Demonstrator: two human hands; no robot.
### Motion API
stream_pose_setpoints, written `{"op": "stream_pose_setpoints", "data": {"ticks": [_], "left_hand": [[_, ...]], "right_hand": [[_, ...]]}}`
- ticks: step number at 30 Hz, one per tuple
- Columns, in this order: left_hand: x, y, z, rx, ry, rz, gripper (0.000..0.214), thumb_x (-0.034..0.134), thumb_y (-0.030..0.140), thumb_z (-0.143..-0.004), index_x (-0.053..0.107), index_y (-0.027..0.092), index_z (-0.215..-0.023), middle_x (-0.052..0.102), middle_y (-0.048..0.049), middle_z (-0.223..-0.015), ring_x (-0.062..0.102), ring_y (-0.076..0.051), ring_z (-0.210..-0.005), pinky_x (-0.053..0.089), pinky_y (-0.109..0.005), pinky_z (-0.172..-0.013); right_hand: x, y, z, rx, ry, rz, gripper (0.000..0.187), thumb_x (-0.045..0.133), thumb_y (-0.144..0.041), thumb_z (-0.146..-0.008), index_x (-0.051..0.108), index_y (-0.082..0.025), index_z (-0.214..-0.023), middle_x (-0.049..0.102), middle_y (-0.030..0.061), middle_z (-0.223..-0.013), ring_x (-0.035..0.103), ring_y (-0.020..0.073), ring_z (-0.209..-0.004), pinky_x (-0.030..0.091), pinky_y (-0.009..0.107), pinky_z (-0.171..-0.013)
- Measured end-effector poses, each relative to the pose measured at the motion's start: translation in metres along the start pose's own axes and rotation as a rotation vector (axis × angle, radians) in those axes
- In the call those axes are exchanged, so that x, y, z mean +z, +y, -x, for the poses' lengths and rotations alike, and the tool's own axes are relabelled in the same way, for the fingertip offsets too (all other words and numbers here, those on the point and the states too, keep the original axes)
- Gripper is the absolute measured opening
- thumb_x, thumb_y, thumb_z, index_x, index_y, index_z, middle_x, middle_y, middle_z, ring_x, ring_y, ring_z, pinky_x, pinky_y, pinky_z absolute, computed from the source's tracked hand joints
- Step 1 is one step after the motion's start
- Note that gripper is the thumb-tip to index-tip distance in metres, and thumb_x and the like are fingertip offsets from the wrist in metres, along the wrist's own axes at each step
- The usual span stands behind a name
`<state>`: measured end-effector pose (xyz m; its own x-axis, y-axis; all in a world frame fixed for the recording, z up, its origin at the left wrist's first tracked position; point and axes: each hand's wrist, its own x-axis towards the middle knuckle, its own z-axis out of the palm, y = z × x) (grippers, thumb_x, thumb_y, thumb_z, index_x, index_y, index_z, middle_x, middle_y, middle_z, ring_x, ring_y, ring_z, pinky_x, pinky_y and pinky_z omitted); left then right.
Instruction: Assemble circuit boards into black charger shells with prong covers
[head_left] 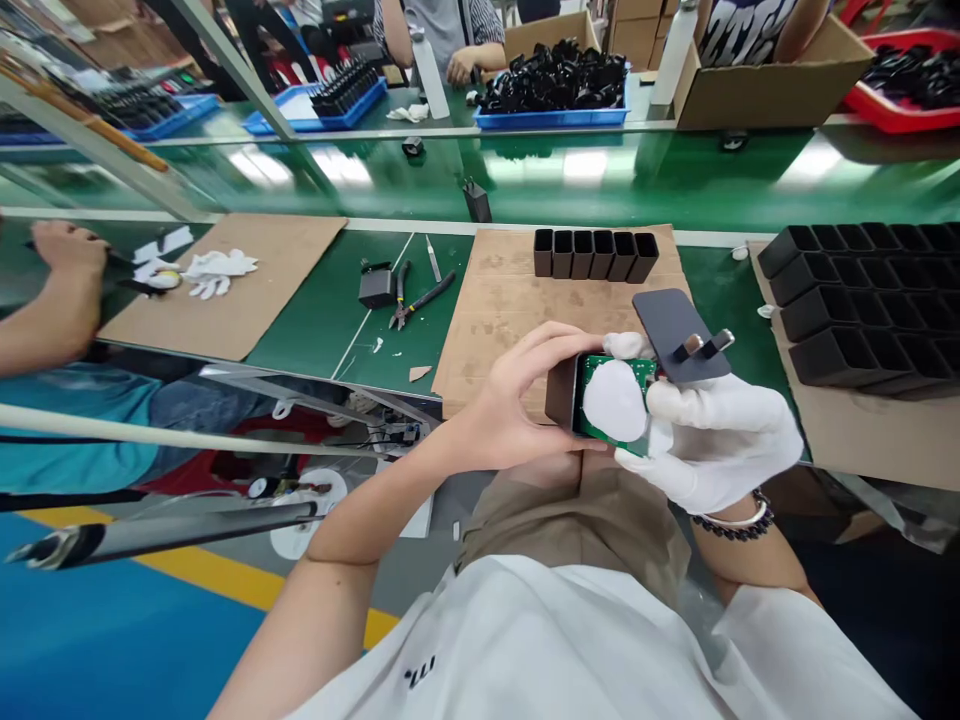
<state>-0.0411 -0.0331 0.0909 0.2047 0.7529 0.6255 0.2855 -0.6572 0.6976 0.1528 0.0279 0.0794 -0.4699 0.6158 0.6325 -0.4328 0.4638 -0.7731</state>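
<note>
Scanning from far left of the grip: a co-worker's hand (67,250) rests at the bench edge, well apart from the work. Next toward the grip, a pair of white gloves (217,270) lies on a cardboard sheet (247,310). Closer in, on the green bench top (322,320), sit a small black adapter (375,287), pliers (412,303) just beside it, and tweezers (433,258) behind them. At the grip itself, held above the lap near the bench edge: bare left hand (517,400), fingers curled and closed on a black casing (561,390), thumb below, fingertips on top. Seated at the casing's open mouth is a green circuit board (645,372) with a white pad (615,400) on its face. Gloved right hand (712,440) is clamped on the board from the right, thumb tip at its upper edge; a dark plug cover (671,325) with two metal prongs stands tilted above the glove's fingers, touching them. Beyond the grip, a row of upright black casings (596,253) stands on a second cardboard sheet (487,300). Right of the grip, stacked rows of open housings (862,300). Beaded bracelet (739,525) on the right wrist.
</note>
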Motion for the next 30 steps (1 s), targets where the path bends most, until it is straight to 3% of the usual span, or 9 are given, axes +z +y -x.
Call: {"op": "stream_pose_setpoints", "data": {"ticks": [4,9,14,21,27,30], "left_hand": [[0.002,-0.002,0.000,0.016,0.012,0.006,0.073,0.091,0.040,-0.074,0.061,0.022,-0.138,0.064,-0.0137,-0.124,0.063,-0.027,-0.115,0.054,-0.037,-0.100],[0.002,-0.001,0.000,0.040,0.020,-0.033,0.075,0.090,0.044,-0.074,0.060,0.022,-0.139,0.063,-0.0138,-0.124,0.063,-0.027,-0.115,0.054,-0.037,-0.098],[0.000,-0.003,0.002,0.022,0.012,-0.068,0.072,0.088,0.044,-0.077,0.059,0.021,-0.139,0.063,-0.0144,-0.125,0.063,-0.027,-0.115,0.055,-0.038,-0.098],[-0.001,-0.008,0.007,0.017,0.031,-0.063,0.070,0.086,0.044,-0.079,0.057,0.022,-0.139,0.063,-0.0139,-0.124,0.063,-0.027,-0.116,0.056,-0.038,-0.099],[0.000,-0.011,0.009,0.020,0.049,-0.053,0.067,0.086,0.042,-0.081,0.057,0.022,-0.138,0.063,-0.0137,-0.125,0.063,-0.027,-0.117,0.056,-0.038,-0.099],[0.000,-0.013,0.010,0.025,0.061,-0.051,0.063,0.085,0.037,-0.082,0.058,0.022,-0.137,0.064,-0.0135,-0.124,0.063,-0.026,-0.116,0.056,-0.039,-0.099]], "right_hand": [[0.000,0.000,0.002,-0.169,-0.016,0.054,0.053,0.093,-0.015,-0.067,0.076,-0.033,-0.114,0.076,-0.0004,-0.085,0.075,0.0222,-0.081,0.058,0.049,-0.104],[0.001,0.001,0.003,-0.214,-0.032,0.133,0.058,0.086,-0.014,-0.075,0.072,-0.036,-0.126,0.075,-0.0014,-0.080,0.073,0.0207,-0.074,0.061,0.047,-0.097],[0.004,0.006,-0.003,-0.252,-0.065,0.158,0.055,0.082,-0.013,-0.077,0.072,-0.037,-0.125,0.069,-0.0050,-0.069,0.069,0.0183,-0.065,0.061,0.047,-0.095],[0.005,0.008,-0.002,-0.202,-0.081,0.184,0.044,0.077,-0.010,-0.077,0.072,-0.031,-0.115,0.075,0.0004,-0.095,0.073,0.0220,-0.096,0.062,0.040,-0.090],[0.006,0.009,-0.004,-0.262,-0.066,0.261,0.046,0.076,-0.010,-0.077,0.070,-0.029,-0.118,0.074,-0.0009,-0.081,0.073,0.0193,-0.080,0.064,0.039,-0.083],[0.006,0.005,-0.009,-0.316,-0.127,0.303,0.044,0.072,-0.009,-0.080,0.067,-0.030,-0.119,0.072,-0.0024,-0.078,0.072,0.0172,-0.074,0.064,0.037,-0.077]]}}
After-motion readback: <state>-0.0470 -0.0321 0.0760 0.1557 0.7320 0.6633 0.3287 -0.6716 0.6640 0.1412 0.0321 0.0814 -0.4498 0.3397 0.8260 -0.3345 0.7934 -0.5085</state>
